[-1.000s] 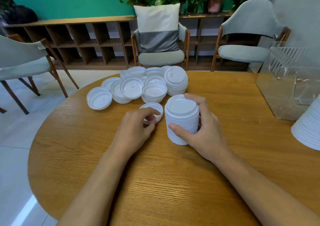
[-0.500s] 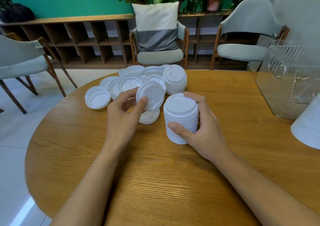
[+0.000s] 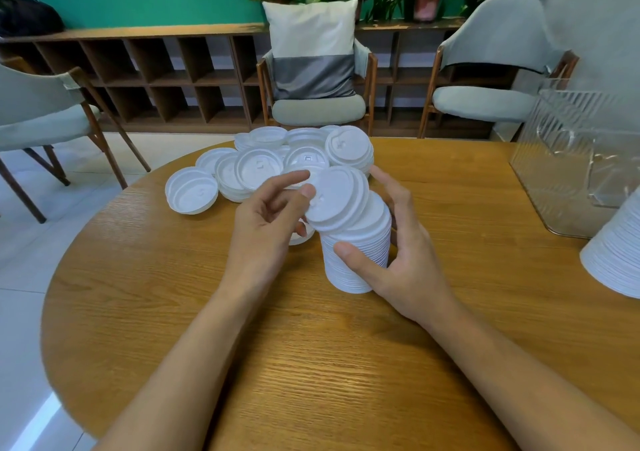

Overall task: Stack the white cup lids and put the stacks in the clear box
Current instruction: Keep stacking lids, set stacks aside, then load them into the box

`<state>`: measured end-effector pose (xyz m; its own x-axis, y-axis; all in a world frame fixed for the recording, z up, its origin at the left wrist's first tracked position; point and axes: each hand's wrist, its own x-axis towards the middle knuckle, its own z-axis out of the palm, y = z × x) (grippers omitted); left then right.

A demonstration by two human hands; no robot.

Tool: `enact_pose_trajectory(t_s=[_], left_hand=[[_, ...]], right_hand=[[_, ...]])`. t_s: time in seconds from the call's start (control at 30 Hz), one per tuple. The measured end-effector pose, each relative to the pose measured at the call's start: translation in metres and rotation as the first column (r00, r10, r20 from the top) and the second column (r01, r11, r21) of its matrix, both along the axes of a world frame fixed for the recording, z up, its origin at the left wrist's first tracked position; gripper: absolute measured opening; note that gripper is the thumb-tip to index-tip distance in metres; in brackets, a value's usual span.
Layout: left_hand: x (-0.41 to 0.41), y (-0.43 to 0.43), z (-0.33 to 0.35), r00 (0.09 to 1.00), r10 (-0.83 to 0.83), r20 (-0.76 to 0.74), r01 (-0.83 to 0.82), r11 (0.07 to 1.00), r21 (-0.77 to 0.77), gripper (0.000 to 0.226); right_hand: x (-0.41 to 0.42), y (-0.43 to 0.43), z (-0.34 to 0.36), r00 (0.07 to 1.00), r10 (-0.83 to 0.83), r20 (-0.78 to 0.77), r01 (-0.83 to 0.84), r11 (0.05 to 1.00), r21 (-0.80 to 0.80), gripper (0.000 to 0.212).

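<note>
A tall stack of white lids (image 3: 356,253) stands at the middle of the round wooden table (image 3: 311,364). My right hand (image 3: 394,249) grips it from the right, thumb on its front. My left hand (image 3: 266,218) holds one white lid (image 3: 337,201) tilted on top of the stack, thumb on its face. Another lid (image 3: 301,237) lies on the table behind my left hand, mostly hidden. Several loose lids (image 3: 256,170) and a short stack (image 3: 349,147) lie at the far side. The clear box (image 3: 575,159) stands at the right.
A second tall stack of lids (image 3: 616,253) stands at the right edge in front of the clear box. Three grey chairs surround the table, one with a cushion (image 3: 311,45). A wooden shelf and plants line the green back wall.
My left hand picked a lid off the table, lifted it, and carried it right onto the top of the tall stack. My right hand stayed on the stack.
</note>
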<state>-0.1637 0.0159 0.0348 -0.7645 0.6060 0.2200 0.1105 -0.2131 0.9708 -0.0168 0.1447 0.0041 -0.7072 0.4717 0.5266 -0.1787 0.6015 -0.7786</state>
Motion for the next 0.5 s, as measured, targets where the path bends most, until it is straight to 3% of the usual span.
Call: enact_pose_trajectory(t_s=[0.13, 0.4, 0.5], left_hand=[[0.002, 0.0, 0.001, 0.994, 0.014, -0.106, -0.014, 1.0, 0.005, 0.013], [0.013, -0.002, -0.001, 0.917, -0.043, -0.396, -0.022, 0.987, -0.157, 0.051], [0.012, -0.003, -0.001, 0.913, -0.071, -0.401, 0.007, 0.987, -0.158, 0.059]], right_hand=[[-0.001, -0.002, -0.001, 1.0, 0.004, 0.001, -0.004, 0.998, 0.058, 0.085], [-0.002, -0.005, 0.0, 1.0, -0.017, 0.012, 0.017, 0.998, 0.064, 0.08], [0.0, -0.006, 0.001, 1.0, -0.008, 0.018, 0.008, 0.999, 0.048, 0.083]])
